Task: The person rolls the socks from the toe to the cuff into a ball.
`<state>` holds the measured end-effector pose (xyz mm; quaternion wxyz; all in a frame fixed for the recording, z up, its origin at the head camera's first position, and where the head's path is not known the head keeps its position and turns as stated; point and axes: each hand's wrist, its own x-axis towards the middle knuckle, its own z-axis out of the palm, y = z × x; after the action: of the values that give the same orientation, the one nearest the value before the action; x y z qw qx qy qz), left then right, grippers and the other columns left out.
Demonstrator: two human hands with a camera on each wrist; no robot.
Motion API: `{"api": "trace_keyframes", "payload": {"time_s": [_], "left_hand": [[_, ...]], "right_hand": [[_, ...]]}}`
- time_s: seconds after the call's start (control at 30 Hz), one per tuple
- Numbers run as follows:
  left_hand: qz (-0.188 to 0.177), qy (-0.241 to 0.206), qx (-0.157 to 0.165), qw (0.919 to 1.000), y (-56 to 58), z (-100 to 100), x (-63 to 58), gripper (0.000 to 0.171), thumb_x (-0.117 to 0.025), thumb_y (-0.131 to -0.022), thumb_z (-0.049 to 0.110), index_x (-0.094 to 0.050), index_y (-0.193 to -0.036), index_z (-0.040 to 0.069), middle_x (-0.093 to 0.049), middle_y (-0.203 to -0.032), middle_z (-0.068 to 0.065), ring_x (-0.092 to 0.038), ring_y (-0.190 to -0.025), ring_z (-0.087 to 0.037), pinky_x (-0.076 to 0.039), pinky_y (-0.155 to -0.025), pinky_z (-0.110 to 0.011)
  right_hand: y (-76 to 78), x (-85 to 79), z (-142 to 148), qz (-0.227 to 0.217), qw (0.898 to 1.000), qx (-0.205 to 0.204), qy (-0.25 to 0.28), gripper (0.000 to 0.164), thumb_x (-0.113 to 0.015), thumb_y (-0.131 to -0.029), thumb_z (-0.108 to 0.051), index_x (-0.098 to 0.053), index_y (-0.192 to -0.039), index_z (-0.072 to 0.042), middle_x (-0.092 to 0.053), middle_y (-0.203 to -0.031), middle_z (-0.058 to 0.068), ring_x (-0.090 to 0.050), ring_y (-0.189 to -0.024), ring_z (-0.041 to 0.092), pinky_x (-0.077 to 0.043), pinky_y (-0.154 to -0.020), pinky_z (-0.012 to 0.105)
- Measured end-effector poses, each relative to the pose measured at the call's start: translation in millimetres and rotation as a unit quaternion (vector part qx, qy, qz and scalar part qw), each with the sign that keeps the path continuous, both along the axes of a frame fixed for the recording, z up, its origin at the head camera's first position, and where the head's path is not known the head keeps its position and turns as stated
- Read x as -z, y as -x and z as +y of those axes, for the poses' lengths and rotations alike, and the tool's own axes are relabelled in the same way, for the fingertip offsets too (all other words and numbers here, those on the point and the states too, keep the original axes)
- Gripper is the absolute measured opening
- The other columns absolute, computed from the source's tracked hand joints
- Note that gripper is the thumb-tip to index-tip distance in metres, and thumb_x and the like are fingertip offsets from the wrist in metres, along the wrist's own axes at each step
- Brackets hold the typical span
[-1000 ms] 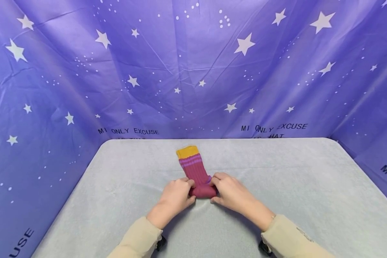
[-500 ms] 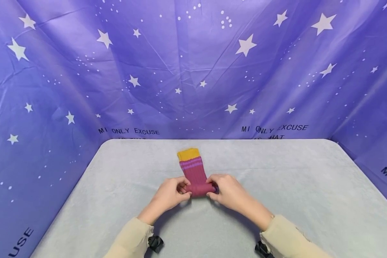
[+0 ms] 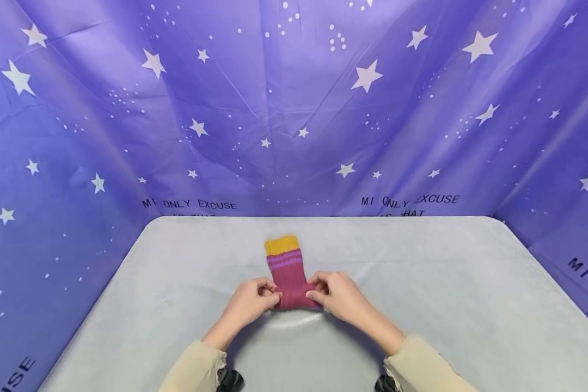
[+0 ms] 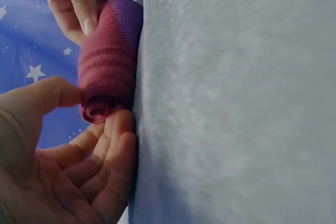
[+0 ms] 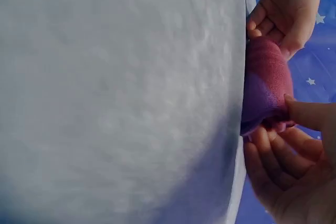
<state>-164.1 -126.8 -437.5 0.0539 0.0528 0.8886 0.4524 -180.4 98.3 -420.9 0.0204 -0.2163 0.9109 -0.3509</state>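
Note:
A maroon sock [image 3: 290, 275] with a yellow cuff and purple stripes lies on the table, its near part rolled up into a thick roll. My left hand [image 3: 252, 299] pinches the left end of that roll between thumb and fingers. At the other end my right hand [image 3: 340, 294] pinches it the same way. In the left wrist view the spiral end of the rolled sock [image 4: 110, 61] shows beside the left thumb. A purple patch is visible on the rolled sock [image 5: 265, 85] in the right wrist view. The yellow cuff points away from me, flat on the cloth.
A pale grey cloth covers the table [image 3: 421, 272]. Behind it and at both sides hangs a purple curtain [image 3: 294, 109] with white stars and black lettering. Black wrist devices [image 3: 230, 379] show at the sleeve ends.
The hands have rolled the sock's near end further; the purple patch seen by the right hand has gone out of the head view. The whole scene sits slightly lower in the head view.

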Motion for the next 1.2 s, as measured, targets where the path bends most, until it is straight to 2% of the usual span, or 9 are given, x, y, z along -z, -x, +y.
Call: {"api": "trace_keyframes", "payload": {"time_s": [0.13,0.27,0.47,0.67,0.77,0.87,0.97,1.03,1.2], "left_hand": [[0.002,0.025,-0.021,0.9995,7.6,2.2,-3.1,0.014,-0.073,-0.084,0.018,-0.068,-0.087,0.005,-0.07,-0.069,0.001,-0.059,-0.057,-0.007,-0.046,-0.054,-0.023],[0.041,0.047,-0.026,0.9977,7.5,2.3,-3.1,0.012,-0.076,-0.084,0.017,-0.067,-0.087,0.01,-0.071,-0.078,0.002,-0.061,-0.065,-0.006,-0.047,-0.059,-0.022],[0.146,0.082,0.011,0.9858,-1.2,0.1,-1.5,0.015,-0.081,-0.081,0.01,-0.069,-0.088,0.017,-0.067,-0.09,0.004,-0.066,-0.084,-0.013,-0.055,-0.073,-0.025],[0.174,0.131,0.038,0.9752,-1.4,-1.0,0.2,0.025,-0.086,-0.075,0.015,-0.071,-0.094,0.015,-0.067,-0.097,0.004,-0.065,-0.089,-0.013,-0.056,-0.08,-0.028],[0.161,0.125,0.026,0.9785,4.0,-1.0,0.0,0.02,-0.087,-0.074,0.014,-0.074,-0.09,0.013,-0.07,-0.095,0.002,-0.065,-0.086,-0.014,-0.055,-0.077,-0.028],[0.13,0.11,0.006,0.9854,10.1,-1.4,-1.1,0.015,-0.087,-0.074,0.016,-0.077,-0.085,0.015,-0.073,-0.093,0.001,-0.067,-0.086,-0.014,-0.054,-0.076,-0.029],[0.102,0.096,-0.002,0.9901,15.9,-2.0,-2.3,0.012,-0.086,-0.075,0.017,-0.077,-0.083,0.016,-0.075,-0.093,0.001,-0.068,-0.089,-0.016,-0.055,-0.081,-0.033],[0.079,0.082,-0.005,0.9935,19.2,-2.8,-3.0,0.011,-0.086,-0.075,0.017,-0.078,-0.083,0.016,-0.076,-0.089,0.001,-0.068,-0.086,-0.014,-0.055,-0.08,-0.033],[0.052,0.066,0.0,0.9964,20.4,-6.3,-4.4,0.011,-0.085,-0.077,0.015,-0.077,-0.084,0.014,-0.075,-0.084,0.001,-0.064,-0.075,-0.009,-0.052,-0.071,-0.026]], "right_hand": [[11.3,-0.9,-2.0,-0.025,1.0,0.014,-0.003,0.013,-0.076,-0.086,-0.016,-0.074,-0.092,-0.006,-0.068,-0.074,-0.003,-0.056,-0.067,0.004,-0.048,-0.063,0.019],[16.9,1.9,-0.4,-0.059,0.998,0.007,0.019,0.016,-0.077,-0.085,-0.015,-0.074,-0.093,-0.001,-0.071,-0.079,0.004,-0.06,-0.07,0.007,-0.051,-0.065,0.021],[17.7,6.7,1.1,-0.112,0.991,-0.005,0.072,0.017,-0.074,-0.087,-0.011,-0.07,-0.099,0.001,-0.07,-0.083,0.006,-0.06,-0.073,0.009,-0.051,-0.066,0.021],[22.4,7.1,2.0,-0.123,0.987,0.009,0.101,0.018,-0.075,-0.085,-0.007,-0.062,-0.096,-0.001,-0.068,-0.08,0.008,-0.06,-0.069,0.01,-0.049,-0.062,0.023],[26.2,6.6,1.8,-0.094,0.991,-0.002,0.095,0.02,-0.076,-0.084,-0.006,-0.059,-0.094,-0.004,-0.067,-0.081,0.006,-0.059,-0.071,0.01,-0.049,-0.064,0.022],[28.5,6.4,1.9,0.008,0.997,-0.049,0.053,0.017,-0.078,-0.083,-0.008,-0.063,-0.092,-0.008,-0.066,-0.086,0.001,-0.061,-0.078,0.01,-0.053,-0.072,0.024],[28.4,3.4,2.9,0.136,0.986,-0.1,-0.011,0.012,-0.079,-0.083,-0.013,-0.069,-0.091,-0.013,-0.066,-0.091,-0.004,-0.063,-0.087,0.012,-0.056,-0.081,0.029],[27.2,0.1,4.6,0.187,0.973,-0.121,-0.051,0.013,-0.08,-0.083,-0.02,-0.073,-0.093,-0.016,-0.068,-0.093,-0.005,-0.064,-0.091,0.013,-0.056,-0.084,0.033],[22.4,-2.6,7.8,0.164,0.968,-0.155,-0.109,0.039,-0.086,-0.075,-0.032,-0.072,-0.106,-0.014,-0.07,-0.104,-0.003,-0.066,-0.099,0.014,-0.056,-0.091,0.035]]}}
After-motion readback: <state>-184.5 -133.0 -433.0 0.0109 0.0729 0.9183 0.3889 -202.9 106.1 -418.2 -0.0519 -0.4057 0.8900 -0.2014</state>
